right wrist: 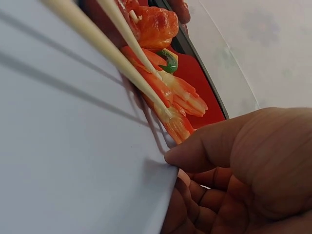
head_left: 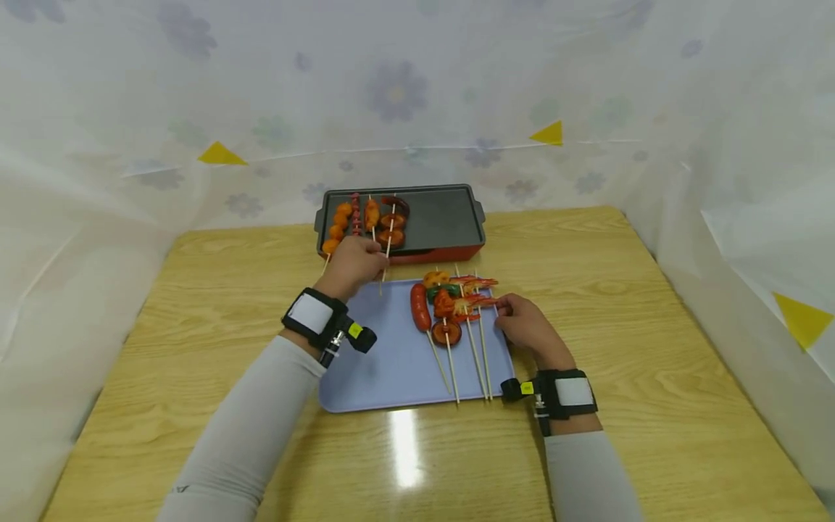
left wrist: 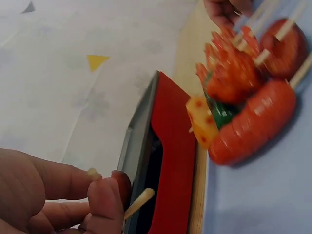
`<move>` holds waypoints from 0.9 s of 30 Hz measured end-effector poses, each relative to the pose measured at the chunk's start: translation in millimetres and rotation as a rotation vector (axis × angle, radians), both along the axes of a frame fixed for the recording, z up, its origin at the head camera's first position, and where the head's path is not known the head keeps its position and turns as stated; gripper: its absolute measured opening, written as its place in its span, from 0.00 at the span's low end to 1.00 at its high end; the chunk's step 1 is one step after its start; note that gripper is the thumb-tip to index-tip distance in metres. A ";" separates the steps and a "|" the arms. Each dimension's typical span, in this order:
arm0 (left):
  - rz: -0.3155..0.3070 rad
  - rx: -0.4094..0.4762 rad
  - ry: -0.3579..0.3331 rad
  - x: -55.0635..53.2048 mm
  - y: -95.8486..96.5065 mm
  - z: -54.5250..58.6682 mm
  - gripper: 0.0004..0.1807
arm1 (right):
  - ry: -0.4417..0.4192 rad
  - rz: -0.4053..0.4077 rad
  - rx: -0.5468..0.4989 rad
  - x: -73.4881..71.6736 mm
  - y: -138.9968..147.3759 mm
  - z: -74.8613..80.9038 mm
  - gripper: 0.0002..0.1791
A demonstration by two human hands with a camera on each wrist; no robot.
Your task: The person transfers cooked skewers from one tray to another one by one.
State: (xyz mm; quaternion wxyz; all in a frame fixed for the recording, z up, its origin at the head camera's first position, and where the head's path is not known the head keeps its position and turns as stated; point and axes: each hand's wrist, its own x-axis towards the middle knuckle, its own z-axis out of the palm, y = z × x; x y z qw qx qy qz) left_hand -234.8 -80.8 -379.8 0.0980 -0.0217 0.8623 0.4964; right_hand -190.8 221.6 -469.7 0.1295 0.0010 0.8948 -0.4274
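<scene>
My left hand [head_left: 355, 267] is at the front edge of the dark grill pan [head_left: 437, 217], pinching a wooden skewer stick [left wrist: 93, 173] between thumb and index finger. A second stick [left wrist: 139, 204] pokes out beside the thumb. Which food the pinched stick carries is unclear. In the pan lie a mushroom skewer [head_left: 392, 238], a meat skewer [head_left: 371, 214], a thin red skewer [head_left: 355, 210] and a skewer of orange balls [head_left: 336, 230]. My right hand [head_left: 525, 326] pinches the right rim of the light blue tray [head_left: 365, 384], thumb on top, fingers below.
On the tray's right half are a sausage skewer [head_left: 420, 308], a mixed skewer with a mushroom slice [head_left: 446, 333] and two shrimp skewers [head_left: 483, 301], sticks towards me. The wooden table [head_left: 652, 348] backs onto a flowered white curtain [head_left: 398, 94] with yellow triangles.
</scene>
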 end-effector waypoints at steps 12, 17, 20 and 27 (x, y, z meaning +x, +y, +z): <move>0.004 0.274 -0.304 -2.5 3.5 5.3 0.14 | -0.015 -0.014 0.001 0.8 -0.6 -0.3 0.17; -0.033 0.292 -0.303 0.1 1.3 -1.5 0.15 | 0.001 0.004 -0.001 1.4 -0.4 -0.2 0.17; -0.065 0.283 -0.270 2.9 -1.0 -6.9 0.17 | -0.001 0.010 -0.011 2.1 -0.5 0.2 0.16; -0.153 0.268 -0.088 17.9 -0.8 -13.4 0.17 | 0.003 0.024 -0.006 4.2 1.1 2.5 0.15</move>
